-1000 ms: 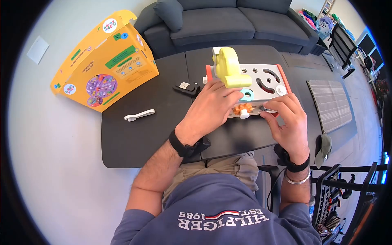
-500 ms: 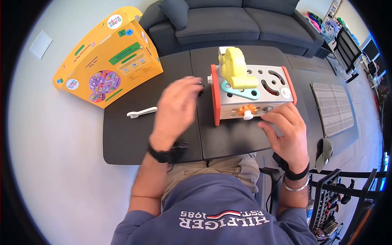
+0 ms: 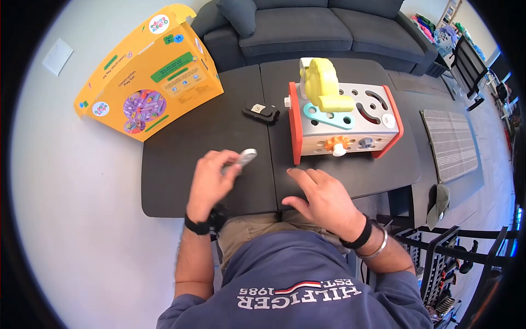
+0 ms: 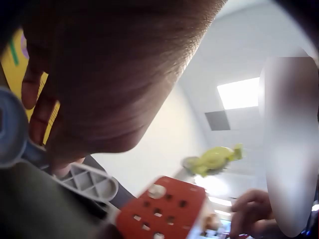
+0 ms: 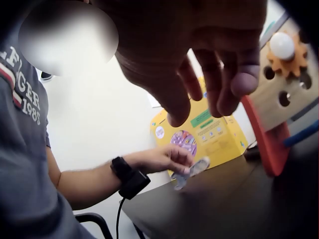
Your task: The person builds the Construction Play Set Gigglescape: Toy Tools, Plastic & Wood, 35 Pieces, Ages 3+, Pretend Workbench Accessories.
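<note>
The left hand [image 3: 212, 178] holds a white toy wrench [image 3: 247, 157] above the table's left part; in the left wrist view the wrench [image 4: 88, 182] is pinched by the fingers. Empty, with fingers loosely bent, the right hand [image 3: 323, 200] hovers in front of the toy workbench [image 3: 350, 126]. The workbench has red end panels, an orange gear [image 3: 336, 143] with a white knob, a grey-blue bolt [image 3: 366, 143] on its front, a turquoise plate [image 3: 329, 118] and a yellow piece [image 3: 324, 82] on top.
A black strap-like object [image 3: 261, 112] lies left of the workbench. The yellow box [image 3: 153, 77] stands at the table's back left. Beyond the table [image 3: 181, 186] is a grey sofa [image 3: 296, 30]; a striped mat [image 3: 449, 143] lies at the right.
The left hand went from the workbench to the table's left part and took up the white wrench. The right hand left the grey-blue bolt and moved left, towards the person.
</note>
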`<state>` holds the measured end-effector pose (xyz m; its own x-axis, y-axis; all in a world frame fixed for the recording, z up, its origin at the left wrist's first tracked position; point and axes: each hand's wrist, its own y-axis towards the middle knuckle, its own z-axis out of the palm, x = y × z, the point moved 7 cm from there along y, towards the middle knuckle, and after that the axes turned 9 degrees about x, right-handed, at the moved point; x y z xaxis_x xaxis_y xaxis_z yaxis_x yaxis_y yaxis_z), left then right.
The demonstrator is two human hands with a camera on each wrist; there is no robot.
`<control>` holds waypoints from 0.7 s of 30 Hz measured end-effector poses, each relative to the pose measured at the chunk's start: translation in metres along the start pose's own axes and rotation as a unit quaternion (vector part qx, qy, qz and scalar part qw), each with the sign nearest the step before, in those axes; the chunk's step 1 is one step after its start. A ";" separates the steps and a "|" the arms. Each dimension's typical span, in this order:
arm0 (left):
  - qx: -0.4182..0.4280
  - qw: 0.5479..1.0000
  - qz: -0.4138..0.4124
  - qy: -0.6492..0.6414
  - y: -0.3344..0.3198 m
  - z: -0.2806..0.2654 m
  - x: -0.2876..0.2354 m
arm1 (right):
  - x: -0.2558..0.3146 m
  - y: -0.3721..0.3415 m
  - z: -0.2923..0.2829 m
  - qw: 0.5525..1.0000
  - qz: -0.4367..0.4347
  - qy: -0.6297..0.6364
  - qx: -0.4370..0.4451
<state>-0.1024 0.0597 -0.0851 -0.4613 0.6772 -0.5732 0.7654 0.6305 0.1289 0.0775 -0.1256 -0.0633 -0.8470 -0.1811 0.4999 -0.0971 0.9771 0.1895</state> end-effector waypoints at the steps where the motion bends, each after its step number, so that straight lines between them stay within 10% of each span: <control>1: 0.023 0.995 0.006 -0.097 -0.001 0.014 -0.011 | -0.003 -0.003 0.005 0.999 0.025 0.022 -0.021; 4: 0.048 0.904 -0.020 -0.425 -0.008 0.064 -0.050 | -0.004 -0.014 0.013 0.995 0.065 0.051 -0.050; 8: 0.101 0.849 -0.030 -0.518 -0.011 0.121 -0.078 | -0.026 -0.037 0.027 0.989 0.125 0.067 -0.046; 13: 0.073 0.951 0.023 -0.299 0.002 0.100 -0.111 | -0.054 -0.062 0.019 0.987 0.154 -0.028 -0.035; 21: -0.129 0.974 0.045 -0.182 0.035 0.039 -0.103 | -0.141 -0.085 0.002 0.951 0.283 -0.022 0.120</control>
<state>-0.0108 -0.0028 -0.0532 -0.1725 0.5850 -0.7924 0.6351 0.6810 0.3645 0.2038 -0.1827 -0.1516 -0.8199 0.3808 0.4275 0.2682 0.9152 -0.3010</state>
